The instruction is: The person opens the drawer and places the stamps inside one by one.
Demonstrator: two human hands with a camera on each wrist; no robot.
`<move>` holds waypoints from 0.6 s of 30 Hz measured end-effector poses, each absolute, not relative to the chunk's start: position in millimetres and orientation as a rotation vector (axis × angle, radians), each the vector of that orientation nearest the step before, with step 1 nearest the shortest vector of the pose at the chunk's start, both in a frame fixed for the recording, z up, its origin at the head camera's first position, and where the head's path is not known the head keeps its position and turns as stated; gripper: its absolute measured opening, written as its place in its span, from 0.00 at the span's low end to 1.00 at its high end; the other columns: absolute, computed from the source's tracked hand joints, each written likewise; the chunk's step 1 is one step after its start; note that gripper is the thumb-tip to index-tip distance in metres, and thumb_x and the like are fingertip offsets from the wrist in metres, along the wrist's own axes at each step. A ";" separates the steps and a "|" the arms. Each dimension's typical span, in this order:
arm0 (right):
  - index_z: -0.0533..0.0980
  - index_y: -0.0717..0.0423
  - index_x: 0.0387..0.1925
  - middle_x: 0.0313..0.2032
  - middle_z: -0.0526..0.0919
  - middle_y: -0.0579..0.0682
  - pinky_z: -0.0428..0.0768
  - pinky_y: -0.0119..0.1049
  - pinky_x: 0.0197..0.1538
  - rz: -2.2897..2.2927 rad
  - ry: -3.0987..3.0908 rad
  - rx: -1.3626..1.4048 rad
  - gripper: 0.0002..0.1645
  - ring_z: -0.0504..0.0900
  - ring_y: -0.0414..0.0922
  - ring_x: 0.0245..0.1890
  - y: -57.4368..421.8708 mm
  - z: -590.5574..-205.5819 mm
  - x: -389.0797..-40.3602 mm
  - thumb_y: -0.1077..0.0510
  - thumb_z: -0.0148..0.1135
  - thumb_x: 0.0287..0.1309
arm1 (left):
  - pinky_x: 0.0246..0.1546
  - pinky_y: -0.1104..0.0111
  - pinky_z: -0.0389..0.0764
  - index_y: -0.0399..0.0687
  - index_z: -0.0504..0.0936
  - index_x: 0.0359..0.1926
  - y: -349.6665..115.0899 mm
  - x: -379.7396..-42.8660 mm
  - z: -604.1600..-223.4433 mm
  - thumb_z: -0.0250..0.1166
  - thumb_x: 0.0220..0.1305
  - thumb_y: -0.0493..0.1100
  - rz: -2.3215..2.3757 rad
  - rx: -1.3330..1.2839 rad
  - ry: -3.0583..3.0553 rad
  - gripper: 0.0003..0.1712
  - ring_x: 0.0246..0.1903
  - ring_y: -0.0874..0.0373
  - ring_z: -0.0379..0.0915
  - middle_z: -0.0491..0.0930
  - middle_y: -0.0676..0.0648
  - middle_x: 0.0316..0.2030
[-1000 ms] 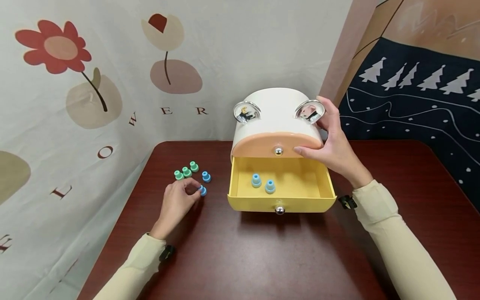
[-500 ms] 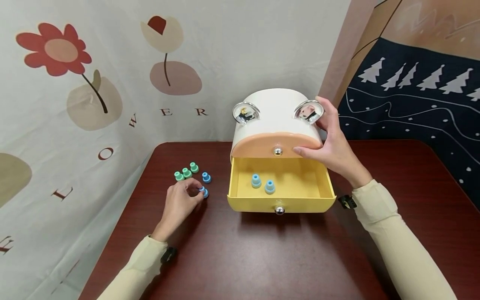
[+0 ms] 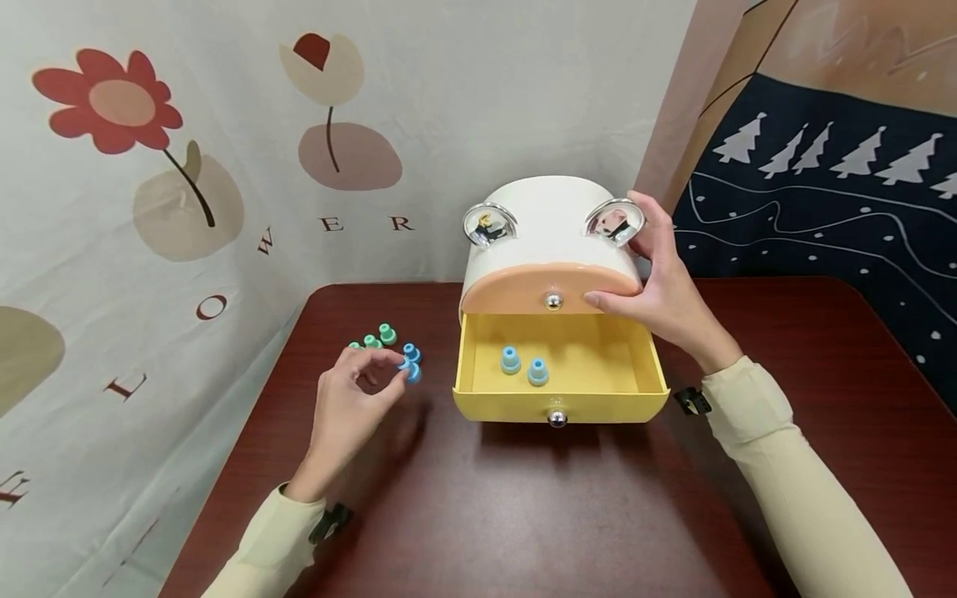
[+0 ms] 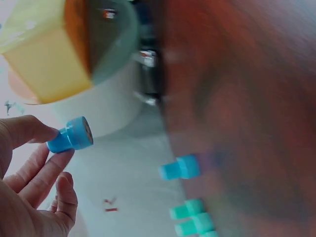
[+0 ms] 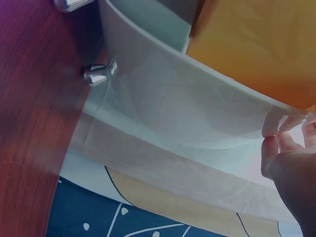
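Thumb and fingers of my left hand [image 3: 351, 407] pinch a small blue stamp [image 4: 71, 135], raised off the table; its patterned end shows in the left wrist view. Another blue stamp [image 3: 412, 353] stands just behind it. Several green stamps [image 3: 386, 334] stand beside that one, partly covered by my hand. My right hand [image 3: 669, 295] grips the right side of a white mini drawer cabinet [image 3: 549, 224], thumb on its peach upper drawer front [image 3: 523, 291]. Below, a yellow drawer [image 3: 598, 407] is pulled out with two light blue stamps [image 3: 511, 360] inside.
The cabinet stands near the back edge of a dark red-brown table [image 3: 486, 515]. Behind it hangs a pale cloth [image 3: 434, 100] printed with flowers and letters. At the right is a dark blue cloth part [image 3: 815, 216] with white trees.
My left hand has lifted the blue stamp from the table, moving slightly right and toward the camera. My right hand, the cabinet and the yellow drawer have stayed in place.
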State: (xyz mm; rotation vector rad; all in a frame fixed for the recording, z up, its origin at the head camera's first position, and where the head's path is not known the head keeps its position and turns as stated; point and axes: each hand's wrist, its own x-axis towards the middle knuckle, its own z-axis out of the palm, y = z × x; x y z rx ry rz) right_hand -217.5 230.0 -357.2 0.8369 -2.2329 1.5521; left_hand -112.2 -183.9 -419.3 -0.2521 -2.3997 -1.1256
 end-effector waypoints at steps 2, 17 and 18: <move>0.45 0.39 0.86 0.72 0.73 0.60 0.71 0.38 0.69 1.552 -2.233 0.840 0.76 0.73 0.48 0.64 230.3 -357.3 -217.9 0.71 0.84 0.48 | 0.34 0.74 0.76 0.46 0.92 0.43 -182.2 -110.4 -409.7 0.82 0.58 0.30 -1.178 -0.291 -2.342 0.13 0.32 0.56 0.75 0.84 0.50 0.36; 0.45 0.41 0.86 0.72 0.74 0.56 0.70 0.38 0.70 1.563 -2.210 0.866 0.77 0.73 0.49 0.65 230.2 -358.1 -219.0 0.73 0.84 0.47 | 0.37 0.70 0.78 0.44 0.91 0.46 -151.8 -102.6 -371.6 0.80 0.60 0.27 -1.402 -0.536 -2.109 0.15 0.37 0.50 0.75 0.87 0.51 0.40; 0.46 0.40 0.86 0.72 0.74 0.56 0.71 0.38 0.70 1.560 -2.212 0.864 0.76 0.74 0.49 0.65 230.5 -358.3 -219.0 0.72 0.84 0.48 | 0.37 0.69 0.79 0.44 0.91 0.46 -149.9 -102.3 -370.0 0.80 0.60 0.27 -1.411 -0.543 -2.106 0.15 0.37 0.50 0.75 0.87 0.51 0.40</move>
